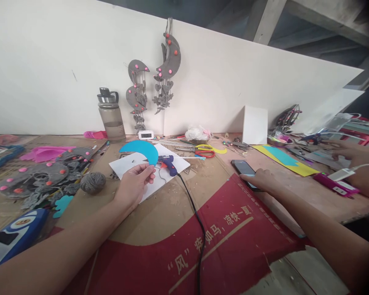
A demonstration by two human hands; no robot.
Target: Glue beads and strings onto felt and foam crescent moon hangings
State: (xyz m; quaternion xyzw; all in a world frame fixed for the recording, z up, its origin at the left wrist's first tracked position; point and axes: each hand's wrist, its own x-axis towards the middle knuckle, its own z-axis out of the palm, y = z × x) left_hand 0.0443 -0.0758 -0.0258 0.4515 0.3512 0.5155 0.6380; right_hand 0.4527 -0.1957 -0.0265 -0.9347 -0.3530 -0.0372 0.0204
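Observation:
My left hand (135, 182) pinches the lower tip of a blue crescent moon cutout (141, 148) and holds it above the cardboard. Behind it, a blue hot glue gun (171, 166) lies on a white sheet (150, 189), its black cord running toward me. A strand of grey yarn shows beside the gun. My right hand (264, 180) rests over a smartphone (245, 170) lying on the table, with a finger stretched out onto its screen; the other fingers are partly hidden. A ball of grey yarn (92, 182) sits left of my left hand.
Red-handled scissors (205, 153) and a yellow crescent (219, 150) lie behind the gun. A water bottle (111, 116) stands by the white board, where grey moon hangings (170, 61) hang. Finished grey pieces (46, 174) lie left. Another person's arm (361, 164) reaches in near a magenta power bank (336, 185).

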